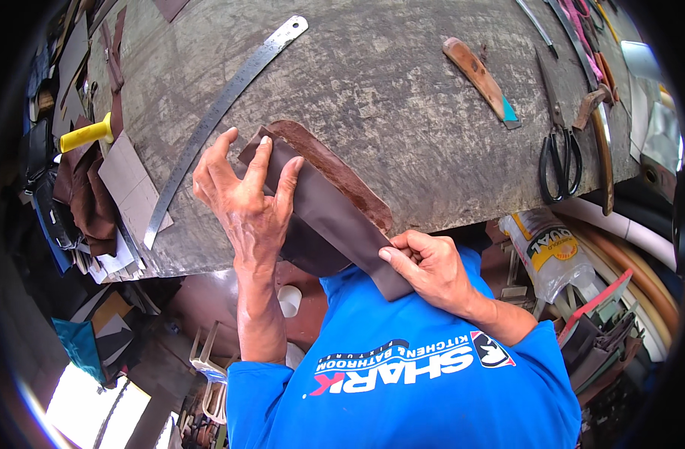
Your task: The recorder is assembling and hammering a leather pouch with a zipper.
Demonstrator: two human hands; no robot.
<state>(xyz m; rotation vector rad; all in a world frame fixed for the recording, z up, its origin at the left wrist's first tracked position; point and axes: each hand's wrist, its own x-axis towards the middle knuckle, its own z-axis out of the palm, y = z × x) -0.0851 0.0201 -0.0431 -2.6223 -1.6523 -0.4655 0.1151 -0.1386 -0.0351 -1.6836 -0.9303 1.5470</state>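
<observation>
Leather, dark brown, a long strip point(323, 217) of it runs slantwise from under my left hand point(245, 198) down to my right hand point(428, 266), crossing the near edge of the worktop point(372, 82). My left hand lies spread flat on the upper end, fingers splayed, pressing it down so it cannot slide; nothing is clasped there, the palm only bears on it. My right grip is closed on the lower end, thumb on top and fingers curled beneath, holding that end off the edge and, I judge, taut. Under the strip lies a reddish-brown leather piece point(342, 168) with a curved edge, flat on the worktop; whether the two are joined I cannot tell, since my hand covers the overlap.

A curved steel ruler point(222, 112) lies just beside my left hand, on its far side. Well apart, toward the right, rest a wooden-handled knife point(478, 76) and black scissors point(559, 153), near enough to reach. A yellow-handled tool point(86, 133) sits at the left edge among leather scraps.
</observation>
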